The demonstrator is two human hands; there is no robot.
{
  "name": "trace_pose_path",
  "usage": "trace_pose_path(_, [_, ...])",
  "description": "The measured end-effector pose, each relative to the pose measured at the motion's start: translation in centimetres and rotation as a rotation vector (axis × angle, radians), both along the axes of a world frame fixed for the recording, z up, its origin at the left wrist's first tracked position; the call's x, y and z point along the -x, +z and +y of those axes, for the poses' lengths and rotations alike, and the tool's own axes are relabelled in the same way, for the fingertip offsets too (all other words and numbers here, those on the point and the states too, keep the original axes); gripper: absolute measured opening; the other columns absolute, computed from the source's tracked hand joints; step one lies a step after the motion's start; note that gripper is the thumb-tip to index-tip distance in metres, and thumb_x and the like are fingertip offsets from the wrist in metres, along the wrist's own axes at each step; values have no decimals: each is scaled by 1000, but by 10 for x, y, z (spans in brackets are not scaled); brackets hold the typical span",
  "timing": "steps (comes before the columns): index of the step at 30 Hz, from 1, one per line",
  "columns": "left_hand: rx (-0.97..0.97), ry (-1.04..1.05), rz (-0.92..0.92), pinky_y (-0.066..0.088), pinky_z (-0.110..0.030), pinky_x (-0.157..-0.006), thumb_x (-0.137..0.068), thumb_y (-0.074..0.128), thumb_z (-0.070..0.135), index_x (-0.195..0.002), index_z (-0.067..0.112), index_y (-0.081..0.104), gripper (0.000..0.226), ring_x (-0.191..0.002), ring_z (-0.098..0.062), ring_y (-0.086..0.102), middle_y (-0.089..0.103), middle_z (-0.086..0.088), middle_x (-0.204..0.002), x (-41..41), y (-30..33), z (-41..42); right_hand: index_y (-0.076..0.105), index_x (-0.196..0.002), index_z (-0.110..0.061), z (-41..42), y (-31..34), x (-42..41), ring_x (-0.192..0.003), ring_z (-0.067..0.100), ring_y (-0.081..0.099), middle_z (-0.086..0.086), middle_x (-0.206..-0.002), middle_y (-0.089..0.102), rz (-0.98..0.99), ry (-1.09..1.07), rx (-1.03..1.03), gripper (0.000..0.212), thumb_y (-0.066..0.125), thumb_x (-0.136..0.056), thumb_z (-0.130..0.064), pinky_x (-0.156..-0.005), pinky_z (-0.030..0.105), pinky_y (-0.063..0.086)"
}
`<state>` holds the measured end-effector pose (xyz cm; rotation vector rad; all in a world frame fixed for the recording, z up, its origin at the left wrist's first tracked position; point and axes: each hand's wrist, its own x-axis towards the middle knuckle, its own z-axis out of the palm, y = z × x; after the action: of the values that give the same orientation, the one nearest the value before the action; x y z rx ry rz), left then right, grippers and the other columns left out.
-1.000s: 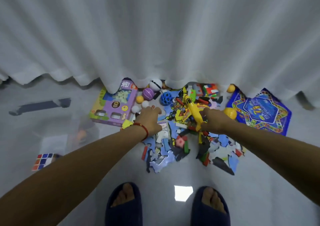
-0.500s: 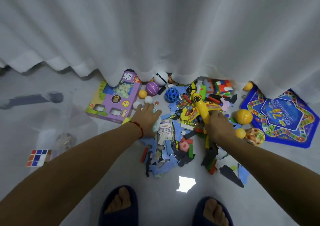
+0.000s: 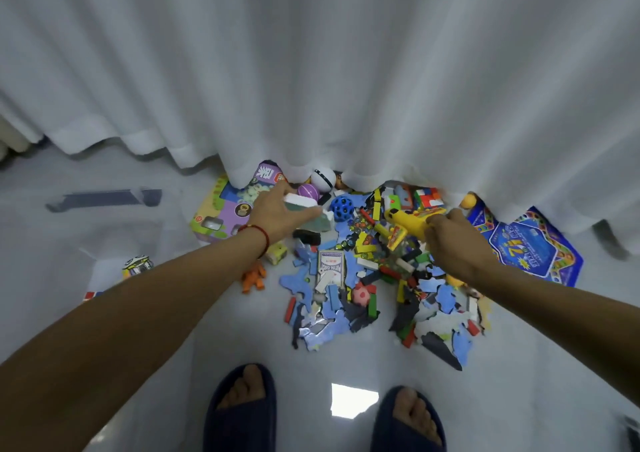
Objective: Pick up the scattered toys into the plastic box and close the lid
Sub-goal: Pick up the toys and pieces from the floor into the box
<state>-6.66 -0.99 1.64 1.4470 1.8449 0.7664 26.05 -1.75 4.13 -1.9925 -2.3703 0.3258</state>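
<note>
The yellow toy gun [image 3: 408, 224] is clear of the pile, held up over the heap of scattered toys [image 3: 374, 278] by the right hand [image 3: 453, 243], whose fingers are curled around its rear end. The left hand [image 3: 277, 214] is raised too, fingers wrapped over a white-and-green block [image 3: 304, 212] just beside the blue holed ball [image 3: 341, 208].

The step in hand looks like carrying 2 picked toys to the clear plastic box [image 3: 114, 243], which sits at the left of the floor, hard to make out because its walls are transparent; a round patterned toy [image 3: 137, 264] seems to lie inside it. To do this well, both hands should swing left together and release low over the opening, so nothing bounces out. The gun is long and probably goes in flat. The box's lid [image 3: 104, 197], the flat clear panel lying beyond it, should stay out of the way until the floor is cleared.

The toys are a dense, mixed heap: blue puzzle pieces, coloured domino-like bars, marbles, a card deck [image 3: 330, 268], an orange figure [image 3: 254, 276], small balls near the white curtain [image 3: 311, 70], a purple toy carton [image 3: 225, 212] and a blue game board [image 3: 530, 247]. Most of the job is judged undone.
</note>
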Motion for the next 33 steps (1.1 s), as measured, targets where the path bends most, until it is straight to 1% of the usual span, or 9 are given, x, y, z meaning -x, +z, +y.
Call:
trace_pose_path(2, [68,95,-129,48,-26,-63,-70,70,65,-90,28,55,45,-85,-15,63,66,3,-94,-2,12,-3,54,-84,-7,-3,21,6,-74,33,51,18,-91,52,40,-19,34,28,40,-103,-23,-64,38,40])
trace_pose_path(5, [142,158,-231,57,-35,-76,-70,56,78,-99,25,60,61,-91,-21,66,68,0,-102,3,27,-10,56,-76,4,-9,52,20,-64,31,50,25,-75,57,143,-77,70,39,41,-102,-21,-57,35,34])
trace_pose_path(8, [112,207,-280,56,-42,-83,-74,45,76,-104,20,61,66,-93,-24,67,69,-3,-106,14,48,-23,61,-88,8,-21,78,45,-67,38,62,29,-82,64,342,-92,144,41,42,-101,-25,-64,46,53])
trace_pose_path(12, [51,307,-323,58,-45,-75,-80,44,59,-89,16,63,48,-86,-30,69,70,-6,-96,62,60,-50,64,-94,2,-48,89,105,-70,33,68,26,-81,67,542,-3,165,38,44,-103,-30,-72,56,57])
trace_pose_path(17, [-126,477,-439,59,-45,-55,-96,47,37,-103,5,54,33,-71,-27,74,70,-8,-94,126,109,-117,63,-100,3,-88,79,211,-71,33,66,21,-79,66,765,99,169,38,43,-103,-29,-70,55,57])
trace_pose_path(22, [-197,632,-220,58,-37,-50,-94,46,31,-100,10,45,22,-62,-28,72,68,-14,-98,212,117,-179,69,-94,-5,-123,68,327,-64,29,65,13,-71,65,873,248,114,32,47,-98,-29,-63,48,56])
trace_pose_path(27, [42,557,-19,58,-33,-52,-90,53,37,-93,16,52,21,-72,-27,71,67,-15,-99,262,79,-219,61,-64,-10,-136,37,399,-55,9,52,3,-57,54,780,368,78,37,57,-97,-27,-58,30,40])
trace_pose_path(30, [160,388,373,52,-38,-87,-89,52,43,-105,20,64,30,-102,-28,63,68,-10,-110,281,53,-238,70,-114,-19,-154,23,406,-118,25,54,7,-119,63,424,505,-54,29,53,-95,-33,-101,48,40])
trace_pose_path(33, [175,326,1028,19,-57,-105,-73,62,34,-123,27,58,50,-135,-38,30,41,-14,-145,293,33,-256,49,-142,-28,-169,8,389,-153,26,-2,0,-161,20,139,597,55,53,53,-89,-31,-116,66,3])
